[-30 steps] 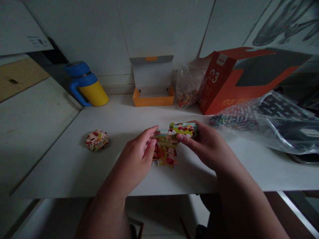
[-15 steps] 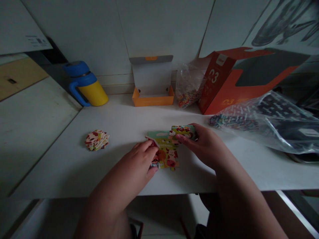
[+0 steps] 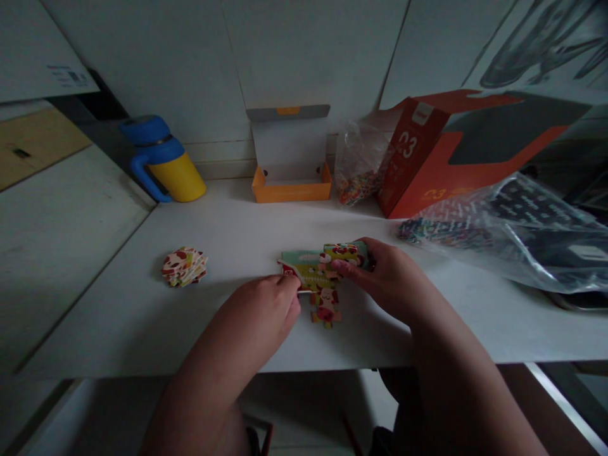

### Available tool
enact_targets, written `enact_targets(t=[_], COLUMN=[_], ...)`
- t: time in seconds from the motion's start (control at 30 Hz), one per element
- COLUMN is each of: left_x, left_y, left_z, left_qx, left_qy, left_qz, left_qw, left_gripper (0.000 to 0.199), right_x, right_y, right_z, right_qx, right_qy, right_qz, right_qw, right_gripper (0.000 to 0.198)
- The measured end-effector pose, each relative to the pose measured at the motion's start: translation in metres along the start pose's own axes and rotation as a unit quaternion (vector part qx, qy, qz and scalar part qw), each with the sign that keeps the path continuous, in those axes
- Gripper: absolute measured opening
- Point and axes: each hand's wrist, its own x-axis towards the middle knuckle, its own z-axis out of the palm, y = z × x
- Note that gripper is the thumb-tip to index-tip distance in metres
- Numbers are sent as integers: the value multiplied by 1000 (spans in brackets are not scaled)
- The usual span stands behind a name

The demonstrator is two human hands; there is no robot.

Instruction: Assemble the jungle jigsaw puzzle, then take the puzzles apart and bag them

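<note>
A partly joined jigsaw puzzle (image 3: 304,261) with a green farm picture lies flat on the white table. Its cow-faced piece (image 3: 327,306) juts out toward the near edge. My left hand (image 3: 273,304) is closed at the puzzle's lower left, pinching a puzzle piece whose pale edge shows beside the fingers; the rest of that piece is hidden. My right hand (image 3: 380,269) grips a small stack of puzzle pieces (image 3: 344,253) over the puzzle's upper right corner, thumb on the near side. Farther left sits a loose pile of puzzle pieces (image 3: 184,266).
An open orange box (image 3: 291,193) stands at the back, beside a clear bag of colourful bits (image 3: 358,180). A large red box (image 3: 427,158) and a plastic bag (image 3: 513,234) occupy the right. A blue and yellow jug (image 3: 173,171) stands back left.
My left hand has lifted a piece from the puzzle's lower left and tilted it edge-on, baring table beside the cow-faced piece. My right hand with its stack has shifted slightly left.
</note>
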Motion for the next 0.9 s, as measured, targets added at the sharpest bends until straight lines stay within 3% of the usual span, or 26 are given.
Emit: enact_targets(t=[0.13,0.37,0.67,0.9], left_x=[5,6,3,0], left_y=[-4,-3,-4,-15], left_z=[0,2,3,4], left_qx=[59,68,4,-46], left_qy=[-4,9,14,25], left_qz=[-8,19,34,58], left_qw=[998,997,999,997], left_gripper=[28,24,23,23], right_x=[0,0,-1,1], right_y=[0,-1,-5,-6], right_z=[0,0,5,7], right_qx=[-2,-19,-59,-115], right_qy=[1,10,-19,-12], right_qz=[1,-5,-44,-54], right_qw=[1000,1000,997,992], right_gripper=[45,43,24,28])
